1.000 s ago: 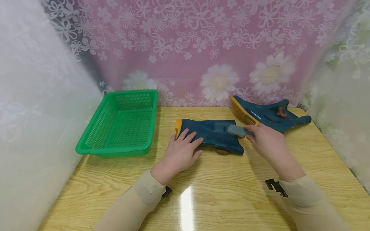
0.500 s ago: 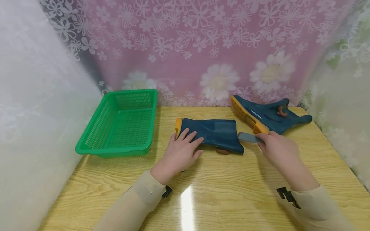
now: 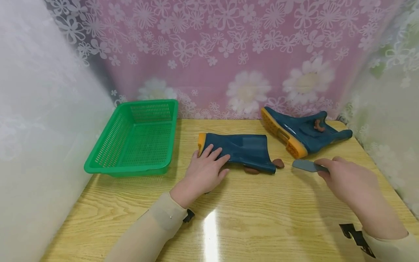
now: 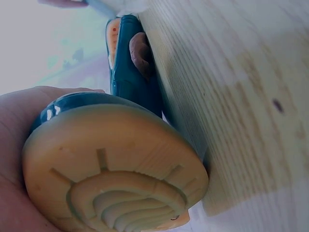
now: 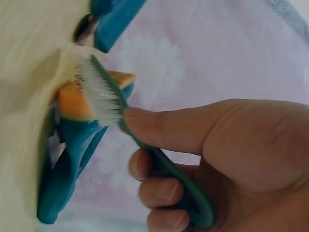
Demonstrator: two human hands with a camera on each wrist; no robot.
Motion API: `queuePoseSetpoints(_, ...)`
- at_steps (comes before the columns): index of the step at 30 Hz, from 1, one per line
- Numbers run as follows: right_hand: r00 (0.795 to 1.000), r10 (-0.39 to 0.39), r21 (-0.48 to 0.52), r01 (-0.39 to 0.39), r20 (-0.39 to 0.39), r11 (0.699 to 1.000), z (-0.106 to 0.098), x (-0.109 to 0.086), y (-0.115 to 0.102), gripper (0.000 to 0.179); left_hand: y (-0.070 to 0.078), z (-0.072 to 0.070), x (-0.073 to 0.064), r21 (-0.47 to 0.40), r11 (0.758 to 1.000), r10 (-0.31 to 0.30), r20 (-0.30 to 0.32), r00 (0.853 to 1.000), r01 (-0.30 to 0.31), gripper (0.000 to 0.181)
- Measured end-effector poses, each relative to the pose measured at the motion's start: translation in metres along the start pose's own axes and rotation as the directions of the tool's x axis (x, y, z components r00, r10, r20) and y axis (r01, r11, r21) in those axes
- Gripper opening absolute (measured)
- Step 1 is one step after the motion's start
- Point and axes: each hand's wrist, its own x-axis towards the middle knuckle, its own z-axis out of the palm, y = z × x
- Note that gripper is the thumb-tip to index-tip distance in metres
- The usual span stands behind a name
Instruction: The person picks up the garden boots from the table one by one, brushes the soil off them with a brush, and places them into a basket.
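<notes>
A dark blue rain boot (image 3: 245,145) with an orange sole (image 4: 111,154) lies on its side, shaft opening to the right. My left hand (image 3: 204,171) rests on its foot part, fingers spread and fairly straight, hiding the toe from above. To the right of the boot, my right hand (image 3: 351,185) grips a brush (image 5: 166,169) by its looped green handle; its white bristles (image 5: 96,92) show in the right wrist view. The brush head is apart from the boot. One brown lump (image 3: 278,163) sits by the boot opening, another (image 3: 251,170) at the shaft's near edge.
A second blue boot (image 3: 307,127) with an orange sole lies at the back right, a brown lump (image 3: 319,126) at its shaft. At the left stands a green plastic basket (image 3: 131,170). A pink floral curtain (image 3: 209,54) hangs behind the wooden table (image 3: 255,218).
My right hand has drawn the brush off the boot shaft, to the right and toward me. The lump by the opening now shows more fully. My left hand stays in place.
</notes>
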Motion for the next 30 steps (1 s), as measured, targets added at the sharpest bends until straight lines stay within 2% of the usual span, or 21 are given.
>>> queuePoseSetpoints(5, 0.996, -0.027, 0.032, 0.029, -0.083, 0.999, 0.003, 0.017, -0.018, 0.040, 0.001, -0.001, 0.001, 0.006, 1.000, -0.003, 0.010, 1.000, 0.003, 0.055)
queuePoseSetpoints(8, 0.995, -0.048, 0.032, 0.051, -0.082, 0.998, 0.012, 0.029, -0.027, 0.039, 0.003, -0.002, 0.001, 0.003, 1.000, 0.000, 0.017, 1.000, 0.000, 0.055)
queuePoseSetpoints(11, 0.998, -0.046, 0.037, 0.048, -0.043, 0.998, 0.018, 0.033, -0.028, 0.038, 0.005, -0.002, 0.000, -0.002, 1.000, 0.006, 0.018, 1.000, -0.006, 0.055)
queuePoseSetpoints(15, 0.999, -0.028, 0.046, 0.029, -0.018, 0.999, 0.022, 0.029, -0.021, 0.037, 0.006, -0.002, 0.000, -0.006, 1.000, 0.005, 0.008, 1.000, -0.005, 0.055)
queuePoseSetpoints(27, 0.995, -0.001, 0.054, 0.006, -0.099, 0.998, 0.010, 0.002, 0.014, 0.037, 0.004, -0.002, 0.001, -0.006, 1.000, -0.004, 0.001, 1.000, 0.004, 0.055)
queuePoseSetpoints(30, 0.998, 0.006, 0.047, -0.003, -0.065, 0.999, 0.005, -0.004, 0.024, 0.035, 0.002, -0.002, 0.001, -0.016, 1.000, -0.010, 0.006, 1.000, 0.010, 0.056)
